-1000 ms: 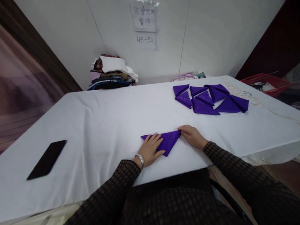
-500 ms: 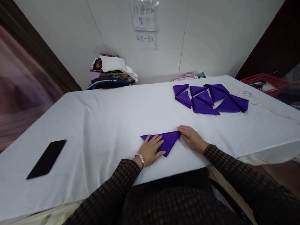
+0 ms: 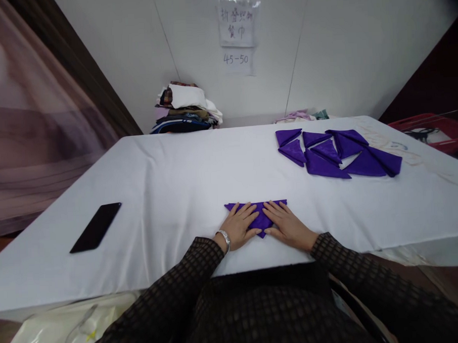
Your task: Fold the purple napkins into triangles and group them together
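Note:
A purple napkin [image 3: 260, 219], folded into a triangle with its point toward me, lies near the front edge of the white-covered table [image 3: 176, 179]. My left hand [image 3: 239, 226] rests flat on its left part, fingers stretched out; a silver bracelet [image 3: 225, 240] circles that wrist. Over the right part, my right hand [image 3: 287, 225] is also laid flat with fingers extended. Both palms hide much of the cloth, and the middle shows between them. Farther back on the right, several folded purple napkins [image 3: 329, 157] lie in a cluster.
A black flat phone-like slab [image 3: 97, 228] lies on the left of the table. Behind the table are a stack of folded clothes [image 3: 188, 110] and a red basket [image 3: 443, 137] at far right. Handwritten paper signs [image 3: 237, 34] hang on the wall. A pink curtain [image 3: 33, 124] borders the left.
My right hand has moved from the napkin's right corner onto its top and flattened there. My left hand stays on the napkin. The whole view has shifted slightly.

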### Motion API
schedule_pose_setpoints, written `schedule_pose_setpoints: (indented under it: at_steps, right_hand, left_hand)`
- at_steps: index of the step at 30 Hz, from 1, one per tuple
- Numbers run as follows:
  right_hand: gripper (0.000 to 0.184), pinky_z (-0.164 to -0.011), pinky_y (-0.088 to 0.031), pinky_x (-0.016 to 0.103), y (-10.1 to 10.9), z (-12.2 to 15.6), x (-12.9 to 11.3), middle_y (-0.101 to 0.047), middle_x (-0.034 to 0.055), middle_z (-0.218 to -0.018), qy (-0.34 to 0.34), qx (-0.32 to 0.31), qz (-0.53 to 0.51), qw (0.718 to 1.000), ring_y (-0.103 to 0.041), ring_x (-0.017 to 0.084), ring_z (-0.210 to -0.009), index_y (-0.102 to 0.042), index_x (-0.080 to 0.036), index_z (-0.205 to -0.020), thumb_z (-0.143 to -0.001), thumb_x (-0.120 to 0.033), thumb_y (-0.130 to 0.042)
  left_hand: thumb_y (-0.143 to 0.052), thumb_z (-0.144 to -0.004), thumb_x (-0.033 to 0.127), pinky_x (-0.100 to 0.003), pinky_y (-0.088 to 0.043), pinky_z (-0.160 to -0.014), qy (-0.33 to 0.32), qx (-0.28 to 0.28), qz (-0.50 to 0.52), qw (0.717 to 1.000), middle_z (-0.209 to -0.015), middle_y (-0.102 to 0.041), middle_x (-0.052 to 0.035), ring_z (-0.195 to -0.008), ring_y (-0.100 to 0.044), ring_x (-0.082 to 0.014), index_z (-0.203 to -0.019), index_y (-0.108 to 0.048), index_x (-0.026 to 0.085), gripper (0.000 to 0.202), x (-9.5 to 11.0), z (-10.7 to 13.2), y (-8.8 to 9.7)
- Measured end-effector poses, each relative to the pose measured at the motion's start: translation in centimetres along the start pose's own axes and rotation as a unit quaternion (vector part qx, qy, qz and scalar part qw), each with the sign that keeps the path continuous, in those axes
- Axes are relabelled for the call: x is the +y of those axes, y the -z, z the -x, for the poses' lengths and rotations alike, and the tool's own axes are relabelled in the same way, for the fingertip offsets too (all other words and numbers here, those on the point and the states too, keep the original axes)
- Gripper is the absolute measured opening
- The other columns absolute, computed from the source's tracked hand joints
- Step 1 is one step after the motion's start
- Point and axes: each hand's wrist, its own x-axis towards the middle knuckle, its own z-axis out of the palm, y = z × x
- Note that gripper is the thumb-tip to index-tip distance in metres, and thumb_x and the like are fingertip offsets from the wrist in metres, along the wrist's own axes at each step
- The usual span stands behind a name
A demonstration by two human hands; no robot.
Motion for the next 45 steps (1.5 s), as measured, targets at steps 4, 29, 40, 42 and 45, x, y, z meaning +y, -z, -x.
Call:
schedule_pose_setpoints:
  at_steps: [4, 29, 40, 42, 45]
  right_hand:
    - [0.06, -0.106, -0.027, 0.054, -0.1, 0.3, 0.3, -0.038, 0.0162, -0.142, 0.001, -0.004, 0.011, 1.0, -0.029, 0.029, -0.134, -0.038, -0.014, -0.138, -0.089, -0.047, -0.047]
    - [0.061, -0.11, -0.018, 0.05, 0.6, 0.0, -0.1, -0.031, 0.0107, -0.146, -0.046, -0.066, -0.021, 0.997, -0.023, 0.027, -0.136, -0.037, -0.017, -0.139, -0.091, -0.054, -0.037]
    - [0.062, -0.111, -0.015, 0.048, 0.9, -0.4, -0.4, -0.03, 0.0113, -0.147, -0.056, -0.067, -0.051, 0.995, -0.022, 0.027, -0.136, -0.036, -0.018, -0.14, -0.09, -0.055, -0.038]
    - [0.062, -0.111, -0.015, 0.047, 1.1, -0.4, -0.4, -0.031, 0.0109, -0.146, -0.057, -0.064, -0.053, 0.995, -0.023, 0.026, -0.136, -0.037, -0.019, -0.139, -0.09, -0.055, -0.037]
    - [0.062, -0.111, -0.016, 0.045, 1.3, -0.4, -0.3, -0.032, 0.0106, -0.146, -0.063, -0.063, -0.057, 0.994, -0.024, 0.025, -0.136, -0.037, -0.019, -0.139, -0.09, -0.056, -0.036]
  left_hand:
    - [-0.043, -0.088, 0.047, -0.053, -0.018, -0.11, 0.035, 0.026, 0.007, 0.999, -0.139, -0.045, -0.0092, -0.132, -0.032, -0.0259, -0.129, -0.047, 0.02, 0.049, -1.1, 0.1, 0.3]
    - [-0.056, -0.079, 0.027, -0.036, -0.044, -0.083, 0.133, 0.153, 0.175, 0.964, -0.083, -0.064, -0.0009, -0.083, -0.058, -0.017, -0.1, -0.062, 0.022, 0.022, -7.2, 1.0, 1.6]
    - [-0.041, -0.087, 0.035, -0.043, -0.038, -0.092, 0.131, 0.141, 0.064, 0.979, -0.088, -0.067, -0.0017, -0.089, -0.059, -0.0197, -0.095, -0.063, 0.023, 0.025, -7.4, 0.7, 1.5]
    - [-0.04, -0.088, 0.033, -0.043, -0.036, -0.095, 0.135, 0.138, 0.047, 0.98, -0.089, -0.068, -0.0017, -0.09, -0.06, -0.0196, -0.094, -0.063, 0.023, 0.026, -7.2, 0.6, 1.5]
    - [-0.041, -0.086, 0.03, -0.045, -0.033, -0.097, 0.146, 0.131, 0.025, 0.98, -0.087, -0.068, -0.0016, -0.089, -0.06, -0.0196, -0.091, -0.064, 0.023, 0.025, -6.9, 0.4, 1.6]
